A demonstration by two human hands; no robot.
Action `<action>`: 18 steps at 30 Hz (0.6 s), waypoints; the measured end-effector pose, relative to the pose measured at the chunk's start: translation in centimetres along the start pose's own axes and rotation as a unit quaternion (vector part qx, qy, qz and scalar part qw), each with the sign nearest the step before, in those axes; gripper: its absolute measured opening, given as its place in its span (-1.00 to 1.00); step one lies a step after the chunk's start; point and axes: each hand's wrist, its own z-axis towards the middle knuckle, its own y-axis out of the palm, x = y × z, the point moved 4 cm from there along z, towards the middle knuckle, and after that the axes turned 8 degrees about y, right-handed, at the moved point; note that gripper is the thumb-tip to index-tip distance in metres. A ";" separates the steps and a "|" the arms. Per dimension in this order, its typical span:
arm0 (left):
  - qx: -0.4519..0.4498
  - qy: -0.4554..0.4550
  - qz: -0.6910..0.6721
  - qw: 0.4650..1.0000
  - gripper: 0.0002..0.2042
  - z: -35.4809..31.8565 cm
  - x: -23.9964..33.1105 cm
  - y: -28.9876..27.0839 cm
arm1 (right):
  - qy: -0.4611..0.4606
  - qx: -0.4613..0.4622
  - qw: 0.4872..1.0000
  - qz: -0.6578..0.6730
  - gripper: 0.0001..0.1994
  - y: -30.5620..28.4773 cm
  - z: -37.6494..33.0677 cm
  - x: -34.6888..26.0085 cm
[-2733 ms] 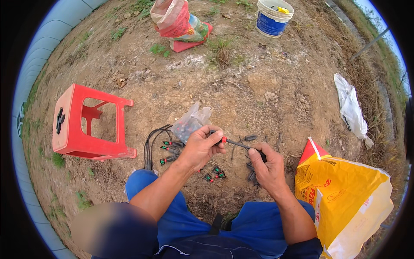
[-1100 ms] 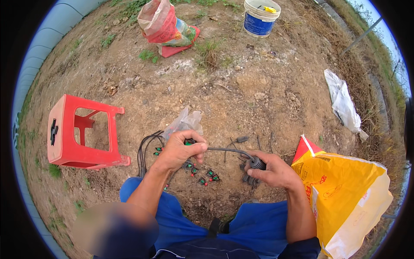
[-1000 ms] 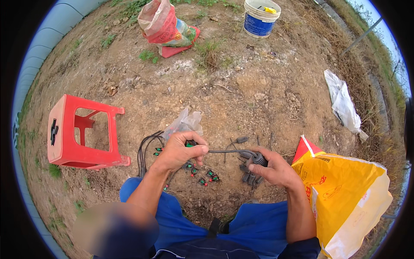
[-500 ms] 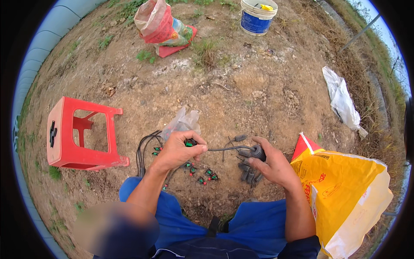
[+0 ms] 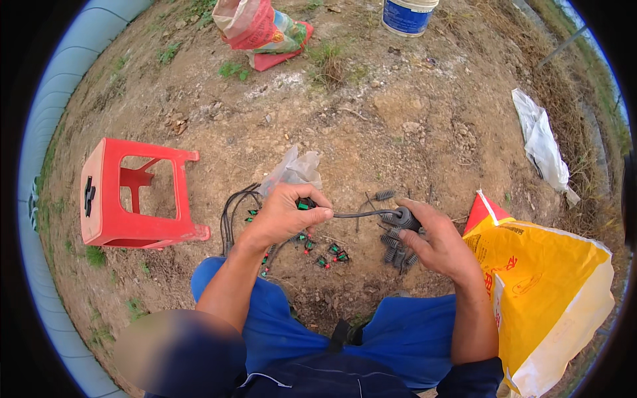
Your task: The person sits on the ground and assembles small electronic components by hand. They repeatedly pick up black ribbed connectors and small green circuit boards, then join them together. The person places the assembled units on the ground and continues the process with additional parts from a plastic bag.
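Observation:
Between my two hands runs a thin black tube [image 5: 358, 215]. My left hand [image 5: 288, 215] pinches its left end, where a small green and black plastic fitting [image 5: 304, 205] shows at the fingers. A dark grey cylinder [image 5: 407, 219] at the tube's other end is gripped by my right hand [image 5: 441, 249], thumb below and fingers above. Several dark ribbed cylinders [image 5: 393, 253] lie on the soil beside that hand. Below my left hand are scattered green and black fittings with red tips [image 5: 335, 253]. More black tubes [image 5: 227, 215] lie looped left of my left wrist.
A clear plastic bag [image 5: 292, 167] lies just beyond my left hand. To the left is a red plastic stool [image 5: 142, 237]; at the right, a yellow sack [image 5: 541, 278]. Farther off are a red printed sack [image 5: 255, 30], a blue and white bucket [image 5: 406, 16] and a white sheet [image 5: 543, 142].
The whole view has shifted a little, so the scene sits farther right and the distant things higher. Both hands keep the same hold on the tube and cylinder.

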 end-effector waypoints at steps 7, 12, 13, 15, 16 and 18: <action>0.006 -0.007 0.009 1.000 -0.90 -0.3 0.3 0.1 | 0.035 -0.058 0.995 -0.075 -0.47 -0.1 -0.3 0.1; 0.000 -0.030 -0.012 0.999 -0.91 -0.1 -0.4 0.5 | 0.051 -0.144 0.985 -0.079 -0.45 0.3 -0.6 1.2; 0.004 -0.035 -0.013 0.999 -0.92 -0.1 -0.5 0.5 | 0.040 -0.136 0.988 -0.063 -0.45 0.3 -0.6 1.1; 0.003 -0.034 -0.008 0.999 -0.92 0.1 -0.6 0.4 | 0.017 -0.119 0.992 -0.032 -0.45 0.1 -0.6 1.0; -0.003 -0.028 -0.004 1.000 -0.92 0.1 -0.7 0.5 | 0.014 -0.115 0.993 -0.031 -0.45 0.2 -0.5 1.0; -0.007 -0.020 0.000 1.000 -0.92 0.0 -0.6 0.7 | 0.008 -0.107 0.994 -0.029 -0.44 0.4 -0.5 1.1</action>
